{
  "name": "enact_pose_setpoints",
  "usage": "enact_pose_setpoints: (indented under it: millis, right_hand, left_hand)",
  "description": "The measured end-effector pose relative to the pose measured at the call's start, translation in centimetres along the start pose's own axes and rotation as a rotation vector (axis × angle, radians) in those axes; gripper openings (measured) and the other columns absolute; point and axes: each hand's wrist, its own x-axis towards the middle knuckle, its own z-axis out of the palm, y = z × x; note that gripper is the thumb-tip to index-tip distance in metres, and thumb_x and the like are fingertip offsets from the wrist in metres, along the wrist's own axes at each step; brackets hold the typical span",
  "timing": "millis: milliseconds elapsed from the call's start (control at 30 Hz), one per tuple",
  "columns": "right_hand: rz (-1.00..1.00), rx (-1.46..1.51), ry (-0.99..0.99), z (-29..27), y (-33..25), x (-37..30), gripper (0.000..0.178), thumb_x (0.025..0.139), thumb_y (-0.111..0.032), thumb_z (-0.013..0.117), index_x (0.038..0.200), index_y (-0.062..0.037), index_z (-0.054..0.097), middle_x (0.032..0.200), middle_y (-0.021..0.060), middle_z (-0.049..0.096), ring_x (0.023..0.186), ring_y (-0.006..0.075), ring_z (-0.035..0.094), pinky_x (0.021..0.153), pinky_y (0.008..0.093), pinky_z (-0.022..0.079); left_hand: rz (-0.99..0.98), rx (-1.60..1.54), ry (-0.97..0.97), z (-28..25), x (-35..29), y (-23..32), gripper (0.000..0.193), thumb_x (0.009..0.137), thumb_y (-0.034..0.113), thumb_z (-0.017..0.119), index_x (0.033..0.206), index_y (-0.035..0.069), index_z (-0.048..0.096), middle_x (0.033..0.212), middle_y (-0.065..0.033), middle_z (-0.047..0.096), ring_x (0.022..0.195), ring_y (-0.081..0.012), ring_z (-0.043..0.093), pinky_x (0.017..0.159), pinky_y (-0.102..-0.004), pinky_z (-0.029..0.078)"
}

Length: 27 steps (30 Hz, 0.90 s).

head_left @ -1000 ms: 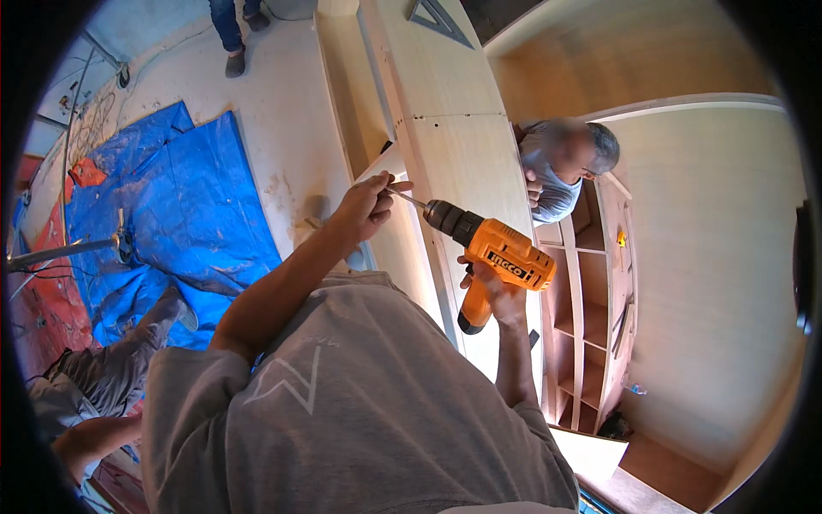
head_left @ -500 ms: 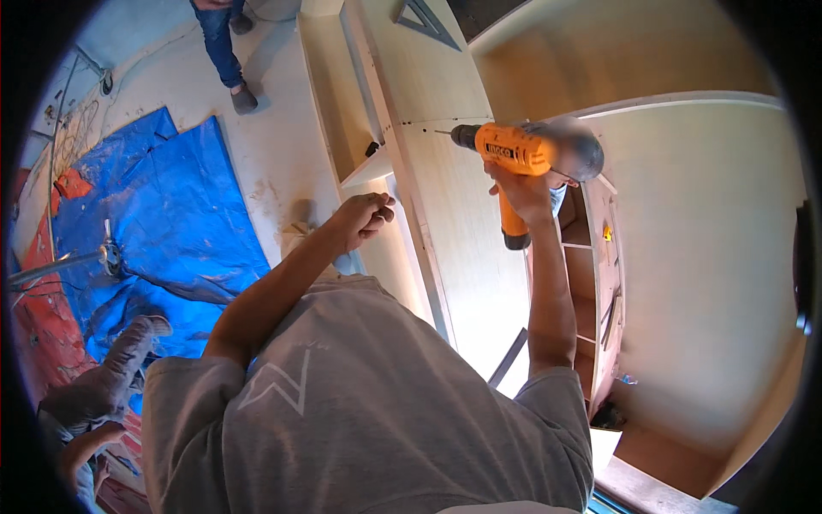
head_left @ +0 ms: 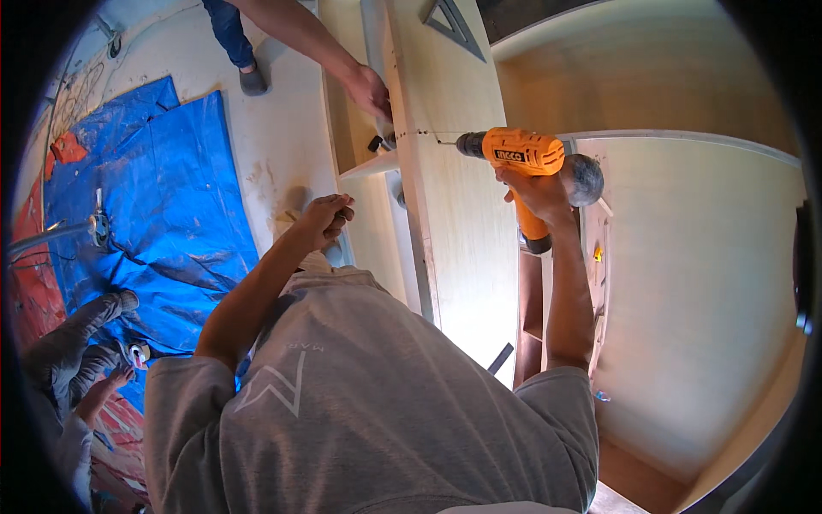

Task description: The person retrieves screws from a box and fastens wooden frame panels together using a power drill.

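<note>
My right hand (head_left: 539, 193) grips an orange cordless drill (head_left: 524, 152) by its handle. Its thin bit points left, over a pale wooden panel (head_left: 467, 244) marked with a row of small dark dots; whether the tip touches the wood I cannot tell. My left hand (head_left: 325, 218) is closed with curled fingers, left of the panel near my body, and whatever it may hold is hidden. From the top, a co-worker's hand (head_left: 370, 91) reaches to the panel's left edge, beside a small black object (head_left: 375, 143) at the shelf divider.
A dark triangular set square (head_left: 458, 32) lies at the panel's far end. Large cabinet panels (head_left: 693, 283) stand at right, with another person's head behind the drill. On the floor at left spreads a blue tarp (head_left: 171, 171); another person sits at its lower edge.
The co-worker's arm has come in from the top to the panel's edge. My right hand and the drill have shifted slightly right and down in the picture; my left hand has shifted left.
</note>
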Motion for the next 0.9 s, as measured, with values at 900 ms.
enact_pose_setpoints:
  millis: [900]
  right_hand:
    - [0.211, -0.046, -0.033, -1.1, -2.4, 1.9, 0.029, 0.078, -0.013, 0.068, 0.101, -0.0039, 0.054, 0.076, 0.0047, 0.061, 0.049, 0.0109, 0.057, 0.046, 0.0252, 0.051]
  left_hand:
    - [-0.017, -0.008, -0.048, -1.5, 2.4, -2.4, 0.02, 0.094, 0.026, 0.044, 0.093, 0.007, 0.049, 0.067, -0.0033, 0.052, 0.036, -0.0049, 0.023, 0.034, -0.0226, 0.019]
